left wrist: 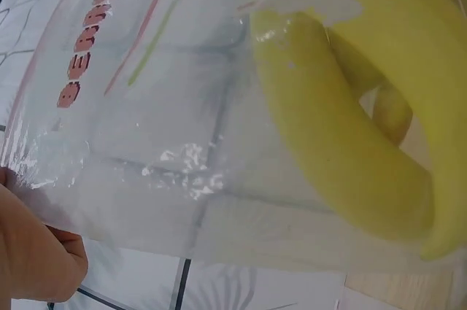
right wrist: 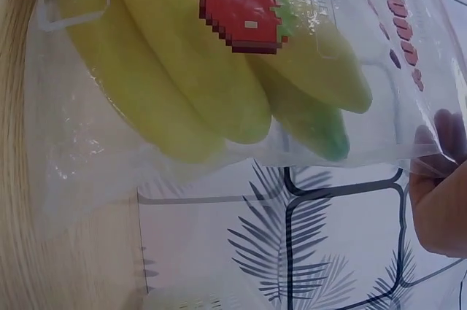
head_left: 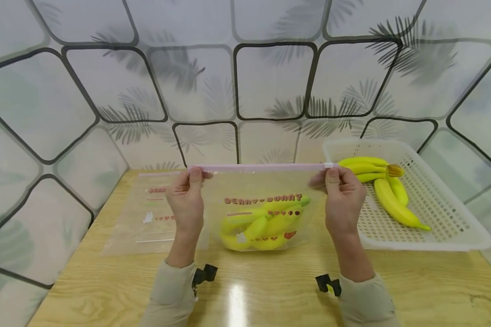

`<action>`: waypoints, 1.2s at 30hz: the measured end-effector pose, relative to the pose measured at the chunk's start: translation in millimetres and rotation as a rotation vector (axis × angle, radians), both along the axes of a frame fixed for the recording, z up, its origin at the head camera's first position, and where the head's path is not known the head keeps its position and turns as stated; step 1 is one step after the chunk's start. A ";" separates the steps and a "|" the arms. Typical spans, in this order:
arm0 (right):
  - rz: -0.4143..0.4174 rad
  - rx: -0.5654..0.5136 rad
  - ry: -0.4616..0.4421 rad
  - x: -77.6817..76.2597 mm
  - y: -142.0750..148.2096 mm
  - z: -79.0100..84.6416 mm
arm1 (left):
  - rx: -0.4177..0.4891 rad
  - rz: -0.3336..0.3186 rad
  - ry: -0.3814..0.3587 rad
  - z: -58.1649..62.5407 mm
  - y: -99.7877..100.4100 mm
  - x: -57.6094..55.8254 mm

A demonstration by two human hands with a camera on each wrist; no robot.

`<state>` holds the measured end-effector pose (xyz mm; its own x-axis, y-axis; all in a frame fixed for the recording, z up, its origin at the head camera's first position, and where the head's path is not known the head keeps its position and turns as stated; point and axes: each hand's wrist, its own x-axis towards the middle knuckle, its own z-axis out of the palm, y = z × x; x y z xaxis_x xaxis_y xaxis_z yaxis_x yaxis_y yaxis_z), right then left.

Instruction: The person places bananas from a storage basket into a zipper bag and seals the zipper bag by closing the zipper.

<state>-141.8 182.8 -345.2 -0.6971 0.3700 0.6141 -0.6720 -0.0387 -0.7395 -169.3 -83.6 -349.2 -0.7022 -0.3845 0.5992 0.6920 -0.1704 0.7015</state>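
A clear zip bag [head_left: 266, 186] with red lettering and a pink top strip hangs upright between both hands. Inside it, at the bottom, lies a bunch of yellow bananas [head_left: 266, 227]. My left hand [head_left: 186, 195] pinches the top left corner between thumb and fingers. At the top right corner my right hand [head_left: 345, 195] pinches the strip beside its white slider [head_left: 329, 165]. In the left wrist view the bananas [left wrist: 343, 128] press against the film. The right wrist view has banana tips [right wrist: 241, 113] behind a printed strawberry.
A second flat zip bag [head_left: 124, 227] lies on the wooden table [head_left: 270, 290] at the left, partly behind my left hand. At the right stands a white perforated basket [head_left: 446, 204] with more bananas [head_left: 397, 204] in it. A patterned cloth wall [head_left: 274, 81] closes off the back.
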 end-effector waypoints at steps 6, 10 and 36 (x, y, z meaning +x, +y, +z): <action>-0.065 -0.036 0.014 -1.4 -1.4 2.3 | -0.031 0.015 0.019 1.0 1.5 -1.6; -0.027 -0.009 -0.085 -3.4 6.0 -1.2 | -0.170 -0.032 -0.057 -6.1 0.0 -4.4; -0.072 -0.078 -0.165 -13.9 0.1 -21.6 | -0.290 0.283 0.102 -38.8 10.3 -16.5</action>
